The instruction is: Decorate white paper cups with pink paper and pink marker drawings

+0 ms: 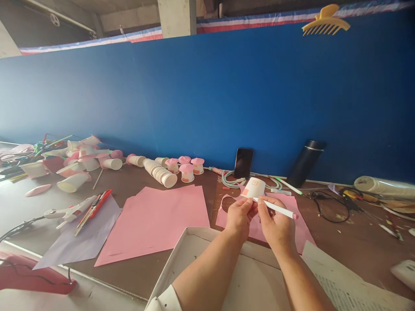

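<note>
A small white paper cup point(256, 187), upside down, carries an orange window outline and an orange patch low on its side. The fingers of my left hand point(239, 217) are closed at the cup's lower edge, pinching it. My right hand point(278, 228) grips a white marker point(279, 208) with a pink end pointing away to the right; its tip is near the cup's rim, and I cannot tell whether it touches. Beneath both hands lies cut pink paper point(298, 211), with a round opening to the left of the cup.
An open white box point(181, 255) sits under my forearms. Pink sheets point(162, 218), a red cutter point(97, 207) and a glue gun point(69, 212) lie left. Behind are stacked cups point(158, 172), pink-topped cups point(187, 172), a phone point(244, 162) and a black bottle point(304, 164).
</note>
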`<state>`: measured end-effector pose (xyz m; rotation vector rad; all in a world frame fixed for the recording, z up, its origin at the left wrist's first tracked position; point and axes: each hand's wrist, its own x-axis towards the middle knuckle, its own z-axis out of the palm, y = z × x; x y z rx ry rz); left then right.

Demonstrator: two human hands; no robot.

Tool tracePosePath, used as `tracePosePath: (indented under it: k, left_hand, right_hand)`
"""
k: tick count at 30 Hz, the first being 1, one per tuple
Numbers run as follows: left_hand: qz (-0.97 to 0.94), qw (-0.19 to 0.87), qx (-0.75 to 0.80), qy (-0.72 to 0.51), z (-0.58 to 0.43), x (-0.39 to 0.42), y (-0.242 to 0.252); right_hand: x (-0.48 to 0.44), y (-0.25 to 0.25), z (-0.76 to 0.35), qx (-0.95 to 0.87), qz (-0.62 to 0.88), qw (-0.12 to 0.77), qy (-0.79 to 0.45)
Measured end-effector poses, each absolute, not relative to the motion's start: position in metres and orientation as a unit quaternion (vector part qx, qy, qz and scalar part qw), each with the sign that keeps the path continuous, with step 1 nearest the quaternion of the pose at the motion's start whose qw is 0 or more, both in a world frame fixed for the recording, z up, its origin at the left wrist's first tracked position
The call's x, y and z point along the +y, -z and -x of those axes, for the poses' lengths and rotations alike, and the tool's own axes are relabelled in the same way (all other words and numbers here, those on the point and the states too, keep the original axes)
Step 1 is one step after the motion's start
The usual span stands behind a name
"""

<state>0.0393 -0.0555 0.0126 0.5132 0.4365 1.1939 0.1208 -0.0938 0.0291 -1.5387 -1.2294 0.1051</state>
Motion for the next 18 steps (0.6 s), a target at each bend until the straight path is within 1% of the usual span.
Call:
tracePosePath:
  k: [18]
  left_hand:
    - [-0.247,0.769,0.202,-0.554,-0.0398,-0.0561,-0.0139]
  right_hand:
    - [-0.094,-0.0278,-0.1208,-0.543,0.64,0.544,-0.015]
